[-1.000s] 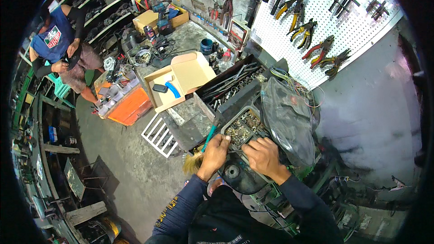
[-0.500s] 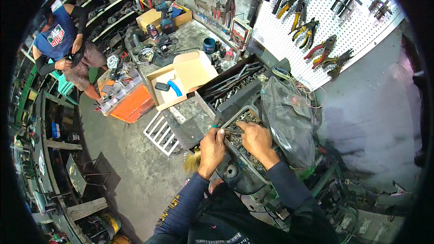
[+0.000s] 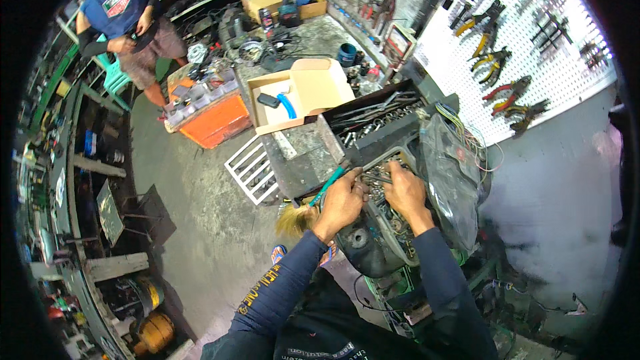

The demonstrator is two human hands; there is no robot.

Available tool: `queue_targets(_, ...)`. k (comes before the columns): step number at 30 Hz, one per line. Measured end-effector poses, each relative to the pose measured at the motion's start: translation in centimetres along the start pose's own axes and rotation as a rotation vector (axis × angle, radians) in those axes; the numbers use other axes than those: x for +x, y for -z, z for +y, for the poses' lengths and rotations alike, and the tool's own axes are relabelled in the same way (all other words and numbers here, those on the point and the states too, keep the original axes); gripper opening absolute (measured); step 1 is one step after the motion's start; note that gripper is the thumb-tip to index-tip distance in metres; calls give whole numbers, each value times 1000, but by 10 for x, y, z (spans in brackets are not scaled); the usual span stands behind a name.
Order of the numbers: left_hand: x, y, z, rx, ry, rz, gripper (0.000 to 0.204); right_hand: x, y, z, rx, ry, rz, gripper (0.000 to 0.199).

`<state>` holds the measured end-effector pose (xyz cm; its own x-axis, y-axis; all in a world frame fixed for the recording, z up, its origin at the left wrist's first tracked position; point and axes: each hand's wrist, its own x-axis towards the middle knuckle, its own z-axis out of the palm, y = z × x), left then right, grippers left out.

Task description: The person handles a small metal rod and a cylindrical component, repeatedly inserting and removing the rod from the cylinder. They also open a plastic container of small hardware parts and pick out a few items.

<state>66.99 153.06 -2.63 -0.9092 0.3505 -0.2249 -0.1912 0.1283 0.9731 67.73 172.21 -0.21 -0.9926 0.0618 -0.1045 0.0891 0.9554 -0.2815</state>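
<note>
My left hand (image 3: 342, 203) is closed, fingers curled round a slim dark metal tool (image 3: 377, 177) that points right, toward my other hand. What its tip is like I cannot make out. My right hand (image 3: 407, 195) bends over a grey tray (image 3: 415, 141) of small loose metal hardware (image 3: 375, 193), its fingers curled down and the fingertips hidden. Beside my left hand slants a teal handle (image 3: 328, 187), above yellow bristles (image 3: 293, 220); whether my hand touches it cannot be told.
Beyond the tray lies a long metal box (image 3: 373, 117) of sockets and tools. An open cardboard box (image 3: 323, 90) sits on the bench. A clear plastic sheet (image 3: 450, 180) drapes at right, under a pegboard (image 3: 527, 60) with pliers. Far left, a person (image 3: 127, 10) sits near an orange crate (image 3: 217, 120).
The view has shifted, moving the scene rightward. My right hand's extended index finger has curled down over the tray. More of the teal handle shows beside my left hand.
</note>
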Motion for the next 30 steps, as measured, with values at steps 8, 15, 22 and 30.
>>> queue_targets(8,-59,48,-1,-581,221,-124,34,-48,-18,-33,748,-143,348,24)
queue_targets(15,-138,118,-11,-578,180,-209,34,-66,-13,-50,892,-445,568,16)
queue_targets(22,-284,282,-57,-851,106,-57,41,-185,-88,-378,651,130,443,16)
queue_targets(30,-540,484,-126,-977,-88,777,38,-279,-204,-668,1006,586,-547,31)
